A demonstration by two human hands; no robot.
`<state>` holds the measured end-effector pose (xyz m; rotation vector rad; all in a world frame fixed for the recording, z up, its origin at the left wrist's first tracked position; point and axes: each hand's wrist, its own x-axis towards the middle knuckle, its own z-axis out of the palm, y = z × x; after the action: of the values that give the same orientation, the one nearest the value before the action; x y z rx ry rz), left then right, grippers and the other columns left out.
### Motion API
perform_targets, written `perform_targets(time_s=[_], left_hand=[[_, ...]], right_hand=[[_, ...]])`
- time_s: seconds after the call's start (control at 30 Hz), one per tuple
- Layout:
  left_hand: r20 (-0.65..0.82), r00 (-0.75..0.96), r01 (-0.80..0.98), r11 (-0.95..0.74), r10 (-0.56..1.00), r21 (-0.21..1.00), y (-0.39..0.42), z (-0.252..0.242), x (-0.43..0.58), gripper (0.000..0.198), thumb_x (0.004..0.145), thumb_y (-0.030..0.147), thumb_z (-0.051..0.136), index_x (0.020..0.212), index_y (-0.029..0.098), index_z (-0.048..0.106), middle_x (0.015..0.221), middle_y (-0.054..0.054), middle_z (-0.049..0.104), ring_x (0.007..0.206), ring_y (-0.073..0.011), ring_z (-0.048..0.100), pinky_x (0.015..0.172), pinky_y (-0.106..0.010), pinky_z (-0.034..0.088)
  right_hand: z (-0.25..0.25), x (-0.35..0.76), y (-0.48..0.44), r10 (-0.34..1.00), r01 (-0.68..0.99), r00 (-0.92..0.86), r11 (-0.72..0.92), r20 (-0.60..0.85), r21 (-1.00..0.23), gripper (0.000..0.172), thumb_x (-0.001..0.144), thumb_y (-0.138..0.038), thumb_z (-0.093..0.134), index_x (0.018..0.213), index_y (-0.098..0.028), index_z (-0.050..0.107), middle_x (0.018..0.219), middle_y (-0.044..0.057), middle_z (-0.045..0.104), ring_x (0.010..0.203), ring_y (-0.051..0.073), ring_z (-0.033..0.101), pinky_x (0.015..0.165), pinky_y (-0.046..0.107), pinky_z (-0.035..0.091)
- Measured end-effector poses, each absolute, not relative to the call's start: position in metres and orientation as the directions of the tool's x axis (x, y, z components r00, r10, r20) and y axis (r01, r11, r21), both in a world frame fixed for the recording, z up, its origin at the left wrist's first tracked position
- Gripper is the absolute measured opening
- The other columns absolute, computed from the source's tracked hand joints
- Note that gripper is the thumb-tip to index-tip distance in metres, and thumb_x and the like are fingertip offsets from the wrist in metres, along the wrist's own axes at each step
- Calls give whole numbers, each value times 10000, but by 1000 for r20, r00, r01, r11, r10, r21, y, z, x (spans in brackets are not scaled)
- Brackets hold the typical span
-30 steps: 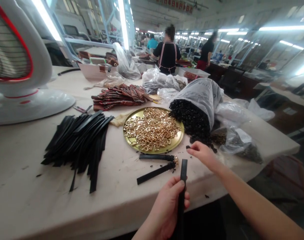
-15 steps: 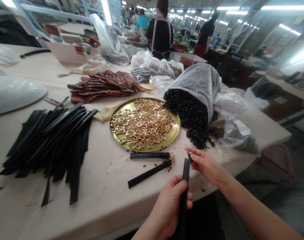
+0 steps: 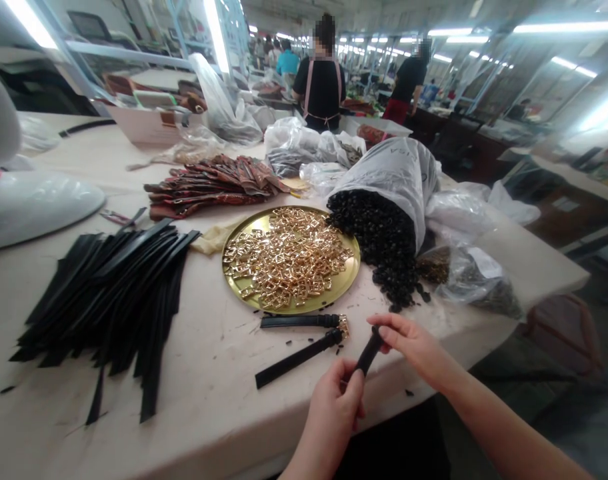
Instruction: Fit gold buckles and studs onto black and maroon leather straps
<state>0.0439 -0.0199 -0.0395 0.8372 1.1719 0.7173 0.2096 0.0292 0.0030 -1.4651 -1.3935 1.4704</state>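
Observation:
My left hand [image 3: 337,407] is closed round a black leather strap [image 3: 368,353], which tilts up and to the right over the table's front edge. At the strap's upper end, my right hand [image 3: 414,343] pinches a small black loop [image 3: 375,329]; whether the loop is fully round the strap I cannot tell. Two short black straps with gold buckles, an upper one [image 3: 299,321] and a lower one [image 3: 297,360], lie left of my hands. Behind them is a round gold tray [image 3: 348,283] heaped with gold buckles [image 3: 289,253].
Black loops [image 3: 384,233] spill from a plastic bag [image 3: 389,160] beyond my right hand. A pile of long black strips [image 3: 109,287] lies at left, with brown-red pieces [image 3: 214,187] behind. A white machine base [image 3: 39,203] stands far left. A person [image 3: 319,87] stands beyond the table.
My right hand has brought the small loop onto the strap's end. The strap now leans further right, and my left hand has shifted slightly. The camera has tilted up a little.

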Motion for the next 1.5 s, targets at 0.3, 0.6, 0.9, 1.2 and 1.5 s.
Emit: perform_targets(time_s=[0.3,0.6,0.9,1.2,1.5], left_hand=[[-386,172,23,388,906,921,-24,-24,31,148,769,329,456,741,188,491,388,95,376,328,-67,361,338,-155,270],[-409,179,115,393,895,912,-33,-8,25,128,755,300,440,694,192,472,409,93,352,339,-75,344,347,-174,266],[-220,197,440,115,955,891,-28,-5,6,131,721,197,437,642,174,539,617,4,543,625,-149,503,574,-240,349],[-258,149,204,226,955,952,-23,-9,8,206,802,329,412,735,179,537,485,46,449,416,-118,426,449,-222,340],[-276,78,143,263,958,954,-10,-16,5,204,799,359,432,682,196,470,443,54,445,391,-114,437,448,-218,355]], right_hand=[[9,210,19,944,210,-207,-213,-256,-954,307,794,-384,572,1034,-198,615,836,26,641,733,147,606,716,301,478],[7,209,11,945,234,-247,-158,-215,-959,315,800,-386,558,1042,-192,618,860,43,643,742,167,621,714,323,502],[11,201,5,894,402,-446,153,-47,-903,236,807,-269,547,1019,-229,642,854,40,593,811,165,561,746,295,452],[-2,161,7,931,-84,-258,-289,-259,-954,253,703,-382,684,814,-172,599,693,-16,550,653,108,492,641,220,390],[-14,132,16,950,-109,-207,-260,-234,-959,231,720,-404,661,783,-190,601,741,1,596,735,155,527,714,263,420]])
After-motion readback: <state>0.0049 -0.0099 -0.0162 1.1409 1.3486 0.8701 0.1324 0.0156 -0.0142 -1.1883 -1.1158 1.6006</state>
